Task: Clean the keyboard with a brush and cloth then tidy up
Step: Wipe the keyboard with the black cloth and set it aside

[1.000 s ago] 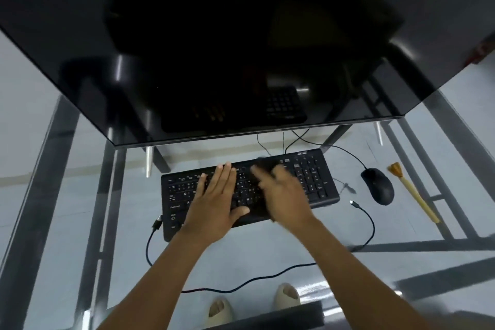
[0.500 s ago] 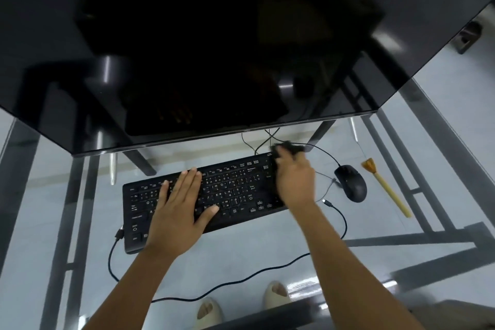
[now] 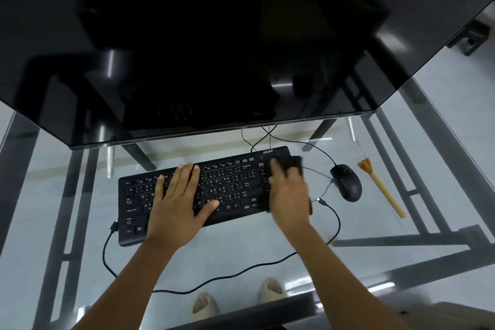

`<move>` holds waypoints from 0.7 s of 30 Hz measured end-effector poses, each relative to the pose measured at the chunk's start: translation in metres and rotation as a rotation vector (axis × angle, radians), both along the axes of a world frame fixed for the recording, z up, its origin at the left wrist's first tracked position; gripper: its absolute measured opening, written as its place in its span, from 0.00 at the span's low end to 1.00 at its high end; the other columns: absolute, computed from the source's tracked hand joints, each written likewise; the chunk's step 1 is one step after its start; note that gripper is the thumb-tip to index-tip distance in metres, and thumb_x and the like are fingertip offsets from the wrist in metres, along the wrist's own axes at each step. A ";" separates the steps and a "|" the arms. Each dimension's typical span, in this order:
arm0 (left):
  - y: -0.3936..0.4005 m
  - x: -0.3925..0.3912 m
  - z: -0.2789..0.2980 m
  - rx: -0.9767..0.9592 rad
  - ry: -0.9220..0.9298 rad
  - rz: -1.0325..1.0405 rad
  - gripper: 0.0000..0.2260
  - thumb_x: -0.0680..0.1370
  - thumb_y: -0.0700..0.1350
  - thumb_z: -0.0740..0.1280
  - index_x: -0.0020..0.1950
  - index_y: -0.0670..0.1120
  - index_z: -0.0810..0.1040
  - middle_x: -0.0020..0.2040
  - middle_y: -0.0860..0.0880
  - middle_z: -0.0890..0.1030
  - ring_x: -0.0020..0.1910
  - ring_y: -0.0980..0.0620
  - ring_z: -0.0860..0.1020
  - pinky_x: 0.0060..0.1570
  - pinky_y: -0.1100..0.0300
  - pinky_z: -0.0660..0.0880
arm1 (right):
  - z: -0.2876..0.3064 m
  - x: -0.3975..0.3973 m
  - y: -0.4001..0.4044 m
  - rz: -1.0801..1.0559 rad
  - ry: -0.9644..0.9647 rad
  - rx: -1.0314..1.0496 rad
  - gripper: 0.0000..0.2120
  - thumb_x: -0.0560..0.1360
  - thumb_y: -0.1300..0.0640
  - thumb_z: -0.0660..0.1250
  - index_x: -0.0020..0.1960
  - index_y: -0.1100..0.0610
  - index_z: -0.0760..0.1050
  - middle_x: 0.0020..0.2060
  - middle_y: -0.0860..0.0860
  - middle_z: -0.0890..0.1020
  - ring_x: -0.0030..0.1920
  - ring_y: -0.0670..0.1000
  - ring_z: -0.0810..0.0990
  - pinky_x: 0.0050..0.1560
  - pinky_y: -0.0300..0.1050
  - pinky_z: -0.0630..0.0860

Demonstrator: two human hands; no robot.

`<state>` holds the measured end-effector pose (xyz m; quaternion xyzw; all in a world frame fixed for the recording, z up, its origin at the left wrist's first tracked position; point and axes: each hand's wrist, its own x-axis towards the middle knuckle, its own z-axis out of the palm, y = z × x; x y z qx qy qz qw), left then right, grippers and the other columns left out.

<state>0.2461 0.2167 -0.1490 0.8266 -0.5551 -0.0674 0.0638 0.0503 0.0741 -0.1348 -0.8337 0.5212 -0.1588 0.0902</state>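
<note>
A black keyboard (image 3: 230, 182) lies on the glass desk in front of the monitor. My left hand (image 3: 178, 195) rests flat on its left half, fingers spread, holding it down. My right hand (image 3: 288, 190) presses a dark cloth (image 3: 293, 162) onto the keyboard's right end, over the number pad; only the cloth's far edge shows past my fingers. The brush (image 3: 381, 187), with a pale wooden handle and orange bristles, lies on the desk to the right of the mouse, well away from both hands.
A black mouse (image 3: 346, 182) sits right of the keyboard. A large dark monitor (image 3: 214, 48) overhangs the far side. Loose black cables (image 3: 329, 211) run around the keyboard. The glass desk (image 3: 267, 244) shows its metal frame and my feet below.
My right hand has swept the cloth from the keyboard's middle to its right end. The left hand stays flat on the left half. The view has shifted slightly.
</note>
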 end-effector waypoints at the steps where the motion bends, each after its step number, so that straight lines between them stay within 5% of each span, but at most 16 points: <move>1: 0.000 0.000 0.000 -0.002 0.005 0.001 0.39 0.76 0.70 0.46 0.79 0.46 0.54 0.79 0.49 0.54 0.78 0.52 0.49 0.75 0.43 0.46 | 0.000 0.007 0.016 0.121 0.024 -0.023 0.22 0.72 0.58 0.71 0.66 0.55 0.74 0.41 0.56 0.76 0.34 0.58 0.77 0.36 0.49 0.74; 3: 0.000 -0.001 0.001 -0.007 0.023 -0.003 0.39 0.76 0.70 0.46 0.79 0.46 0.53 0.79 0.50 0.53 0.78 0.52 0.48 0.75 0.44 0.44 | -0.003 0.008 0.044 0.422 0.078 -0.044 0.24 0.72 0.56 0.72 0.67 0.51 0.74 0.42 0.53 0.76 0.36 0.55 0.77 0.38 0.47 0.74; 5: -0.001 0.000 0.002 -0.003 0.026 -0.011 0.39 0.76 0.71 0.45 0.79 0.47 0.53 0.79 0.50 0.52 0.78 0.53 0.47 0.75 0.45 0.42 | -0.002 -0.007 0.033 0.489 0.062 0.022 0.24 0.73 0.57 0.70 0.68 0.48 0.73 0.43 0.53 0.75 0.36 0.55 0.78 0.39 0.47 0.77; 10: 0.001 0.001 0.000 -0.016 0.022 -0.009 0.40 0.76 0.72 0.44 0.79 0.46 0.52 0.79 0.50 0.52 0.78 0.53 0.46 0.75 0.45 0.42 | -0.001 -0.039 0.010 -0.070 -0.110 0.124 0.23 0.76 0.64 0.66 0.70 0.57 0.71 0.46 0.59 0.74 0.37 0.57 0.77 0.42 0.53 0.80; 14: 0.000 0.002 -0.003 -0.010 0.021 -0.012 0.40 0.76 0.71 0.45 0.79 0.46 0.53 0.79 0.50 0.52 0.78 0.53 0.47 0.75 0.44 0.43 | 0.004 -0.010 0.061 0.253 0.020 0.130 0.34 0.66 0.64 0.75 0.70 0.54 0.70 0.46 0.55 0.75 0.38 0.53 0.76 0.44 0.49 0.80; 17: -0.002 -0.001 0.001 -0.011 0.059 -0.012 0.39 0.76 0.70 0.44 0.79 0.46 0.52 0.80 0.48 0.50 0.78 0.52 0.45 0.75 0.45 0.40 | 0.000 -0.001 0.072 0.387 0.012 0.096 0.28 0.71 0.58 0.72 0.69 0.52 0.70 0.44 0.53 0.74 0.38 0.52 0.76 0.41 0.47 0.80; 19: -0.002 -0.010 0.011 -0.045 0.129 -0.028 0.37 0.77 0.68 0.45 0.77 0.45 0.59 0.78 0.46 0.57 0.78 0.49 0.50 0.75 0.45 0.47 | 0.004 -0.001 0.070 0.383 -0.065 0.157 0.23 0.76 0.56 0.66 0.70 0.51 0.69 0.46 0.53 0.73 0.40 0.52 0.75 0.42 0.48 0.80; 21: -0.004 -0.032 0.032 -0.175 0.351 0.021 0.33 0.78 0.68 0.46 0.68 0.47 0.73 0.68 0.47 0.74 0.69 0.49 0.68 0.68 0.50 0.65 | 0.018 0.000 0.069 0.410 -0.137 0.204 0.22 0.78 0.54 0.60 0.72 0.50 0.66 0.47 0.52 0.71 0.43 0.51 0.73 0.44 0.46 0.78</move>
